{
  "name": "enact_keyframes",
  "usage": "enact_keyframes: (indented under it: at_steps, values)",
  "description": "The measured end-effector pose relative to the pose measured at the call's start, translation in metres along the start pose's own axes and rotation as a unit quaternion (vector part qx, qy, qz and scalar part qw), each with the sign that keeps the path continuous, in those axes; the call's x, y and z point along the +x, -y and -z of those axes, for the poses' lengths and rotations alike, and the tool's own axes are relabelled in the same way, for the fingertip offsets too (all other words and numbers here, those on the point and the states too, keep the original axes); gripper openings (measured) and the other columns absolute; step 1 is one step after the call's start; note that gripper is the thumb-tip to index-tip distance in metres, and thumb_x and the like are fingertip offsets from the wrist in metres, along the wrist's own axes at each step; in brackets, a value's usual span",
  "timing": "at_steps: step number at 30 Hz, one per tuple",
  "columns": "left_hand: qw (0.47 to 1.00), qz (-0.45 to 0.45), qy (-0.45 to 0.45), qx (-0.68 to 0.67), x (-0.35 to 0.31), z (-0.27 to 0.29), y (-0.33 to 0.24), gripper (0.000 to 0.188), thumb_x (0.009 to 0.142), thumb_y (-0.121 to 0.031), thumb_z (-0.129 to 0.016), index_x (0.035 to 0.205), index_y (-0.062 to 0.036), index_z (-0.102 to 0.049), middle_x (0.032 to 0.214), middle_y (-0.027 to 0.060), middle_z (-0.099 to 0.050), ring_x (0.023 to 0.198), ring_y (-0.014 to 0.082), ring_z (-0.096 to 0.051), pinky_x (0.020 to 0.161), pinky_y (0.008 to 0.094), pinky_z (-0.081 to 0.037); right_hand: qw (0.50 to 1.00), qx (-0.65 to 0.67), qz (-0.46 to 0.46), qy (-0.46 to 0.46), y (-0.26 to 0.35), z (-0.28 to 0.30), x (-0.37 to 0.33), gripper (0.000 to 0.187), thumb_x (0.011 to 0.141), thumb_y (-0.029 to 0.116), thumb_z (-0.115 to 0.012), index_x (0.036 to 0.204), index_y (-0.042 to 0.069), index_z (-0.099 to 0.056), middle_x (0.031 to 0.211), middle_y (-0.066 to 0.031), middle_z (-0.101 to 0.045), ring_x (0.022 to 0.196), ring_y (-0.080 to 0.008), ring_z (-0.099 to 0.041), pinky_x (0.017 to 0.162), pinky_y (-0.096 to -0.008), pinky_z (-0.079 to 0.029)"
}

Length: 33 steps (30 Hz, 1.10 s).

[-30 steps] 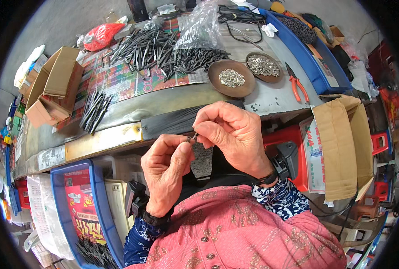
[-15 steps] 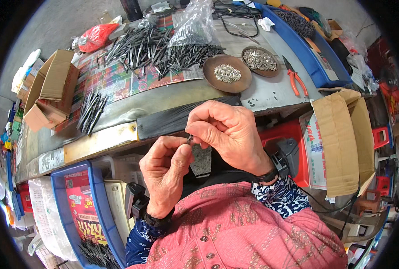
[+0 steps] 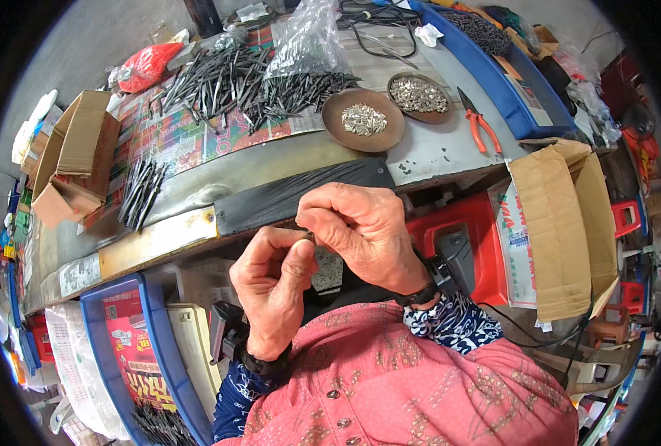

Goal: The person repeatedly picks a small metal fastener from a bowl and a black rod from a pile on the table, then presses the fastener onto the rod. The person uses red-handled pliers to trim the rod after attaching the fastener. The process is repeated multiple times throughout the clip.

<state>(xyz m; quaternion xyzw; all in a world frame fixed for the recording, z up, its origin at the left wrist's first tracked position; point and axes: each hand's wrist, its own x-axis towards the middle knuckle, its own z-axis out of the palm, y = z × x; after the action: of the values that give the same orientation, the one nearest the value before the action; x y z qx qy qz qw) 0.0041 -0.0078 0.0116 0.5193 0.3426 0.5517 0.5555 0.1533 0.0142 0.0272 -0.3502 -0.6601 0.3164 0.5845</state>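
Note:
In front of my chest, just off the table's front edge, both hands meet at the fingertips. My left hand [image 3: 275, 286] is closed, its thumb and forefinger pinching a small dark piece [image 3: 310, 236] that is mostly hidden. Close above it, my right hand [image 3: 364, 238] is closed too, thumb against bent fingers right at that piece; what lies inside its pinch does not show. Beyond the hands, a round brown dish [image 3: 338, 132] bears small silvery metal bits, and a second dish [image 3: 436, 117] behind it carries more. Thin black strips [image 3: 223, 82] lie heaped at the back of the table.
Orange-handled pliers [image 3: 479, 123] lie right of the dishes. A smaller bundle of black strips [image 3: 143, 193] sits near an open carton [image 3: 78, 156] at left. Blue bins stand at lower left [image 3: 148, 312] and far right [image 3: 494, 82]. Another carton [image 3: 557, 223] is beside a red stool [image 3: 464, 245].
The view has shifted slightly, so the table appears further left. My right hand has come a little left and down; the left hand keeps nearly the same pinch.

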Motion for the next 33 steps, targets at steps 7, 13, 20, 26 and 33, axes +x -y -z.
enact_keyframes:
  at_steps: [7, 13, 20, 26, 33]
  values:
    - [0.997, 0.045, 0.029, -0.047, 0.011, 0.002, 0.001, 0.016, 0.094, -0.016, -0.065, 0.091, -0.0009, -0.06, 0.068, -0.0013, -0.056, 0.056, 0.0024, -0.044, 0.048, 0.0174, -0.033, 0.998, 0.013, -0.057, -0.025, -0.002, 0.001, 0.0, 0.011, 0.091, 0.009, -0.066, 0.093, -0.002, -0.064, 0.078, -0.0025, -0.063, 0.067, -0.0053, -0.057, 0.059, -0.0214, -0.048]
    - [0.996, 0.068, 0.041, -0.042, 0.013, -0.003, 0.0, 0.017, 0.094, -0.017, -0.065, 0.094, -0.0007, -0.062, 0.068, -0.0021, -0.055, 0.056, 0.0022, -0.044, 0.048, 0.0171, -0.033, 0.999, -0.025, -0.047, -0.012, -0.004, 0.016, 0.002, 0.017, 0.093, 0.015, -0.065, 0.089, -0.001, -0.063, 0.073, -0.0032, -0.06, 0.062, -0.0093, -0.055, 0.057, -0.0245, -0.046]
    - [0.993, 0.081, 0.051, -0.063, 0.011, -0.004, 0.001, 0.017, 0.094, -0.016, -0.065, 0.092, 0.0002, -0.061, 0.068, -0.0017, -0.055, 0.055, 0.0024, -0.044, 0.047, 0.0177, -0.033, 0.988, -0.143, 0.047, 0.032, -0.014, 0.019, 0.003, 0.021, 0.093, 0.014, -0.061, 0.081, 0.0, -0.053, 0.064, -0.0121, -0.05, 0.054, -0.0285, -0.05, 0.05, -0.035, -0.04]
    - [0.99, 0.077, 0.077, -0.085, 0.009, -0.009, -0.005, 0.018, 0.094, -0.016, -0.066, 0.09, 0.0009, -0.059, 0.067, -0.0015, -0.055, 0.053, 0.0029, -0.043, 0.045, 0.0188, -0.032, 0.998, -0.048, 0.041, 0.014, -0.011, 0.016, -0.002, 0.018, 0.093, 0.008, -0.056, 0.077, 0.0, -0.051, 0.061, -0.01, -0.044, 0.048, -0.0254, -0.043, 0.046, -0.0351, -0.034]
    - [0.993, 0.075, 0.079, -0.037, 0.012, -0.01, -0.003, 0.016, 0.093, -0.015, -0.066, 0.09, 0.0006, -0.06, 0.067, -0.002, -0.055, 0.054, 0.0025, -0.044, 0.047, 0.0181, -0.034, 0.998, -0.042, 0.038, -0.004, -0.017, 0.013, -0.005, 0.017, 0.093, 0.009, -0.055, 0.078, 0.001, -0.052, 0.064, -0.0094, -0.046, 0.05, -0.025, -0.045, 0.048, -0.0345, -0.036]
